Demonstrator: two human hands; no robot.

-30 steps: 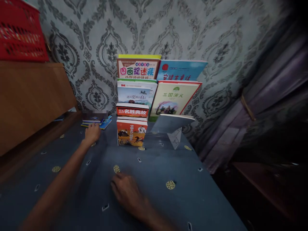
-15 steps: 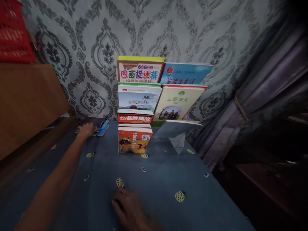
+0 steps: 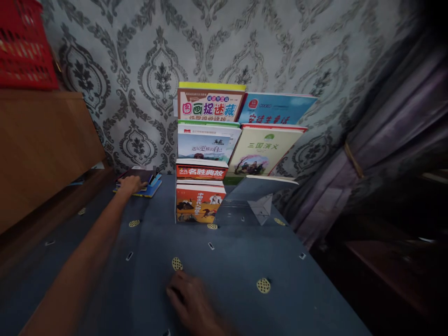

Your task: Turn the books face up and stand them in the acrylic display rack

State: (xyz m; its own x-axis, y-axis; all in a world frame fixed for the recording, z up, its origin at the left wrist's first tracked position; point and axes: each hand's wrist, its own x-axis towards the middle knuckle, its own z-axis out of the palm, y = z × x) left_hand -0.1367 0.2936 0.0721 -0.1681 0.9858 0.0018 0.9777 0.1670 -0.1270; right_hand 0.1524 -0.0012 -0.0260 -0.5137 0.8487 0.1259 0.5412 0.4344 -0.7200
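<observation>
My left hand point(image 3: 130, 185) reaches to the far left of the table and lies over a small pile of books. Its fingers are spread on a dark-covered book point(image 3: 143, 175), which rests on a blue book point(image 3: 152, 188) with a yellow edge. My right hand point(image 3: 192, 298) rests low on the tabletop near me, loosely curled, with nothing visible in it. Ahead of it stands a clear tiered book rack point(image 3: 262, 208). In the rack's left column, an orange-red book point(image 3: 199, 203) is at the front. A pale green book point(image 3: 264, 149) leans on the right side.
The table point(image 3: 224, 270) has a dark blue cover with pineapple prints. At the left are a wooden cabinet point(image 3: 45, 149) and a red plastic basket point(image 3: 26, 51). A tied purple-grey curtain point(image 3: 345, 177) hangs at the right. Patterned wallpaper point(image 3: 147, 56) covers the wall behind.
The whole view has shifted slightly, so the scene sits a little further right. My left hand stays on the pile of books; my right hand still rests on the table.
</observation>
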